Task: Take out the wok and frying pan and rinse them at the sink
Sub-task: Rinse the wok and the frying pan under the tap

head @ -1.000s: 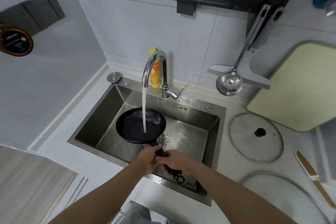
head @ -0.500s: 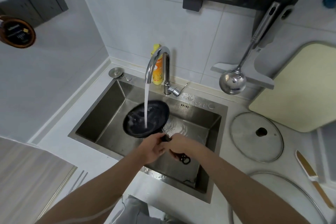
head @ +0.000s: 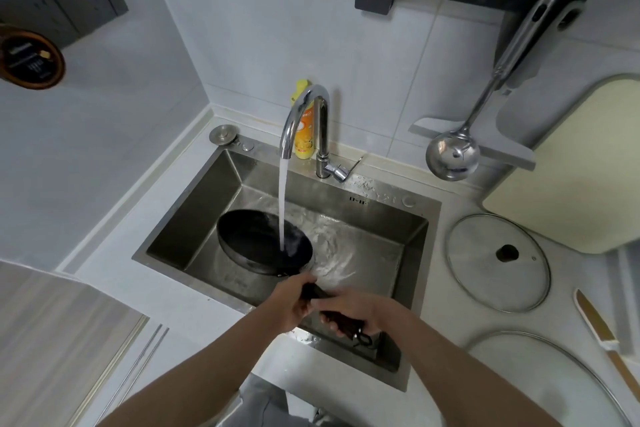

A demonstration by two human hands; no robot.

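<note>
Head view: both hands clamp the frying pan (head: 265, 242) by its dark handle, left hand (head: 290, 302) nearer the bowl, right hand (head: 349, 310) behind it (likely to steady the weight). The pan hangs tilted inside the sink (head: 420, 218), so the faucet (head: 304, 121) stream strikes its bowl and drains off.

left hand (head: 290, 302) fingers curled, gripping; right hand (head: 349, 310) fingers curled, gripping
</note>
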